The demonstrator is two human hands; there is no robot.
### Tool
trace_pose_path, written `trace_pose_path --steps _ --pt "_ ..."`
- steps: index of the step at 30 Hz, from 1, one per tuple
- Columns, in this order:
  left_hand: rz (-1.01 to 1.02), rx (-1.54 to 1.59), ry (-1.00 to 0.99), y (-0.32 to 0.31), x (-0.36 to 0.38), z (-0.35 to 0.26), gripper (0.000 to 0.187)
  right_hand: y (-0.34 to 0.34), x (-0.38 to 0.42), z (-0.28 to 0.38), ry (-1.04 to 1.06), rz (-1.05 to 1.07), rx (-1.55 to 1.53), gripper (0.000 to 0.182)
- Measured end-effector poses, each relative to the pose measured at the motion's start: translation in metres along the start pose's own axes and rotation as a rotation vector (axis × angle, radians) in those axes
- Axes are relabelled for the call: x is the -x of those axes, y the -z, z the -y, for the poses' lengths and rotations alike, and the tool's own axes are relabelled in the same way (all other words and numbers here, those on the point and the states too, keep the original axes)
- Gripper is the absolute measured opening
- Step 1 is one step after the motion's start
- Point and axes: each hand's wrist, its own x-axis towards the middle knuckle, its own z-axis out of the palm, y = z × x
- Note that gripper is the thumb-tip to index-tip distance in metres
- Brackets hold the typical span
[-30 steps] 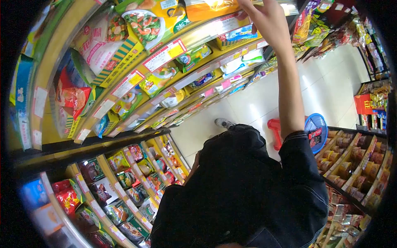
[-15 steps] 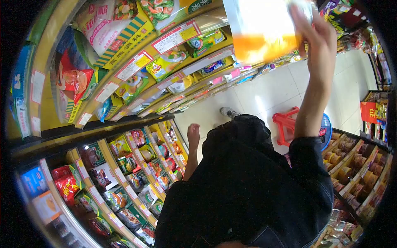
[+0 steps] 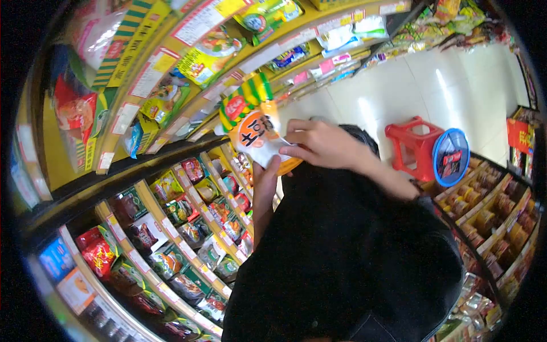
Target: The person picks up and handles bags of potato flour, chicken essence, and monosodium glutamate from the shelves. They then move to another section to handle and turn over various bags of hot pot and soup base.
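A bag of potato noodles (image 3: pixel 253 126), orange and white with a green-and-yellow striped top, is held tilted in front of my chest. My left hand (image 3: pixel 265 181) grips its lower edge from below, with the thumb on the front and the other fingers hidden. At its right side, my right hand (image 3: pixel 319 143) has its fingers closed on the bag's edge. Behind the bag run the upper shelves, where a yellow-green food packet (image 3: pixel 212 54) lies.
Slanted shelves (image 3: pixel 171 188) of packaged food fill the lower left. A red stool (image 3: pixel 407 145) stands on the tiled floor beside a blue basket (image 3: pixel 453 132) with a dark packet (image 3: pixel 452 162) in it. Racks of jars (image 3: pixel 473 222) stand at right.
My right hand has come down and left with the bag from near the upper shelves. My left hand, free before, has taken hold of it. The view has shifted slightly.
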Motion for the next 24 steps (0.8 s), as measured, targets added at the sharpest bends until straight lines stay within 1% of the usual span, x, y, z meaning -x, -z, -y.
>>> trace_pose_path --steps 2,3,4,5,7,8,10,12,14,15,16,17,18,19,20,21,22,24 --pt "-0.124 0.024 -0.006 0.014 0.017 0.013 0.059 0.021 -0.017 -0.009 0.115 0.098 0.064 0.024" --pt "-0.196 0.026 0.069 0.015 0.029 0.009 0.060 0.034 -0.030 -0.009 0.102 -0.149 0.070 0.025" --pt "-0.204 0.028 0.006 0.023 0.035 0.016 0.060 0.049 -0.044 -0.009 0.089 -0.393 0.077 0.026" --pt "-0.231 0.014 -0.007 0.021 0.043 0.012 0.061 0.069 -0.059 -0.007 -0.036 -0.516 0.045 0.026" --pt "-0.258 -0.023 -0.049 0.012 0.051 0.003 0.063 0.092 -0.088 -0.033 -0.049 -0.778 0.148 0.031" --pt "-0.256 -0.049 -0.079 0.007 0.051 -0.001 0.064 0.100 -0.103 -0.052 0.069 -0.919 0.285 0.035" --pt "-0.272 -0.110 -0.121 -0.007 0.051 -0.016 0.065 0.089 -0.173 -0.044 0.048 -1.459 0.450 0.036" --pt "-0.304 -0.183 -0.144 -0.025 0.044 -0.034 0.066 0.097 -0.180 -0.035 -0.127 -1.350 0.459 0.039" --pt "-0.295 -0.195 -0.212 -0.024 0.029 -0.040 0.062 0.121 -0.136 -0.039 -0.383 -0.568 0.291 0.041" --pt "-0.271 -0.193 -0.250 -0.023 0.020 -0.046 0.060 0.117 -0.133 -0.045 -0.383 -0.613 0.384 0.040" --pt "-0.246 -0.190 -0.287 -0.023 0.011 -0.051 0.058 0.122 -0.125 -0.040 -0.426 -0.569 0.336 0.041" --pt "-0.302 -0.221 -0.293 -0.028 0.004 -0.060 0.053 0.127 -0.110 -0.029 -0.466 -0.521 0.288 0.043" --pt "-0.308 -0.239 -0.290 -0.031 -0.004 -0.069 0.050 0.130 -0.092 -0.020 -0.504 -0.468 0.239 0.046" --pt "-0.315 -0.255 -0.287 -0.035 -0.013 -0.078 0.048 0.125 -0.068 -0.022 -0.451 -0.553 0.196 0.048" --pt "-0.319 -0.270 -0.286 -0.042 -0.019 -0.087 0.045 0.122 -0.041 -0.026 -0.414 -0.585 0.144 0.048" --pt "-0.358 -0.327 -0.210 -0.058 -0.020 -0.104 0.035 0.119 -0.014 -0.030 -0.377 -0.616 0.093 0.048" --pt "-0.290 -0.331 -0.223 -0.063 -0.028 -0.110 0.033 0.121 0.013 -0.030 -0.358 -0.592 0.033 0.047" --pt "-0.155 -0.331 -0.250 -0.073 -0.049 -0.121 0.030 0.127 0.059 -0.017 -0.361 -0.580 0.082 0.042"
